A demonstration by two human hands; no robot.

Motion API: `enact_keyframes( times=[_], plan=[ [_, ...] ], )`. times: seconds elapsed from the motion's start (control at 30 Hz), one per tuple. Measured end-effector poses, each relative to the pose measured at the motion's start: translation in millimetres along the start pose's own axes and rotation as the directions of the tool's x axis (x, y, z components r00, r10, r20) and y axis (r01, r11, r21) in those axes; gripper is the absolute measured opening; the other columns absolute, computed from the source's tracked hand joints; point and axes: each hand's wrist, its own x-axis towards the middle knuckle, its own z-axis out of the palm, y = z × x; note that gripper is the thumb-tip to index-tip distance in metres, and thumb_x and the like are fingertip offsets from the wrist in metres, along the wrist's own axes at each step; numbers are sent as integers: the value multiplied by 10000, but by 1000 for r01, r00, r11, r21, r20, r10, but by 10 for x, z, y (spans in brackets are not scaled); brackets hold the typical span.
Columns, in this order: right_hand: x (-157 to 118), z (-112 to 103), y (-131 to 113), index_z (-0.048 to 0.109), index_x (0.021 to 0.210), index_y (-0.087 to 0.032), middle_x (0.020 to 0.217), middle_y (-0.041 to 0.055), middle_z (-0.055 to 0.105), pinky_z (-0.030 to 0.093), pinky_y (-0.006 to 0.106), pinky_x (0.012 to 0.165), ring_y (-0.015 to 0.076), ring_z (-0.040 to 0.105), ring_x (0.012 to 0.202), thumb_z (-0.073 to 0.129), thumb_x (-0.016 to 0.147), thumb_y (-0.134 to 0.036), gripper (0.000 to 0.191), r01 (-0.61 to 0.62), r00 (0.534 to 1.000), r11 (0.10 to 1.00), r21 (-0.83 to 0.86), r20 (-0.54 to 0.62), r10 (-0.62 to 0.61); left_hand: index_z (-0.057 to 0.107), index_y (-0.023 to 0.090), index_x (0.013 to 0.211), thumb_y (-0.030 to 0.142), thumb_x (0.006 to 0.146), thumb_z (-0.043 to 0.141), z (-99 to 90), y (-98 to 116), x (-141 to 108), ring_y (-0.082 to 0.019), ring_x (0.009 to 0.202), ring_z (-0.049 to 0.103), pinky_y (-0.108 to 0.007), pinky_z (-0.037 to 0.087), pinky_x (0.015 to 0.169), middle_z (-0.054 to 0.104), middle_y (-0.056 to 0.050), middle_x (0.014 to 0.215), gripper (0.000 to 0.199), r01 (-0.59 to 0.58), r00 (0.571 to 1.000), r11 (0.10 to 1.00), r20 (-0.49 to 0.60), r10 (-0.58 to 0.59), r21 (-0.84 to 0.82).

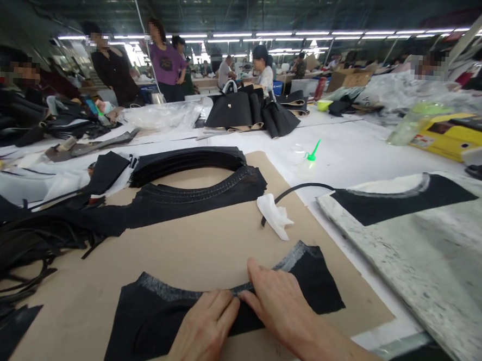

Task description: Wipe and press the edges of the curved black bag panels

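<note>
A black curved fabric piece with a greyish band along its concave upper edge lies on the brown board. My left hand rests on the middle of the piece, its fingers bent together at the curved edge. Beside it my right hand pinches the same edge, thumb and fingertips near the left fingertips. Both hands grip the black fabric there. Part of the piece is hidden under the hands.
Black stitched pieces lie behind, near a white crumpled cloth. Black strips are heaped at left. Another black piece is on a pale slab at right. A green-nozzled bottle stands farther back; people are beyond.
</note>
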Motion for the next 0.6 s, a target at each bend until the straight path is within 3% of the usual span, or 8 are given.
enact_keyframes(
  times=[0.13, 0.33, 0.6],
  plan=[
    [18, -76, 238, 607, 952, -183, 848, 73, 714, 368, 304, 619, 282, 682, 823, 621, 880, -409, 237, -12, 1000, 994, 105, 16, 11, 571, 112, 1185, -27, 772, 358, 117, -27, -67, -201, 987, 614, -285, 533, 876, 675, -80, 1054, 486, -116, 991, 985, -46, 123, 126],
    [66, -263, 701, 637, 754, -217, 771, 10, 689, 322, 259, 616, 189, 634, 775, 604, 843, -342, 157, 21, 996, 984, 179, 82, -37, 495, 126, 1313, -31, 773, 379, 158, -5, -49, -188, 874, 617, -263, 553, 780, 658, -58, 967, 574, -95, 995, 981, 43, 89, 169],
    [103, -184, 757, 651, 750, -204, 745, 27, 678, 272, 270, 591, 209, 637, 775, 597, 810, -290, 118, 1, 996, 986, 164, 84, -15, 479, 191, 1365, 24, 853, 436, 212, 38, -22, -183, 840, 591, -277, 525, 763, 633, -35, 953, 541, -74, 997, 968, 52, 63, 240]
  ],
)
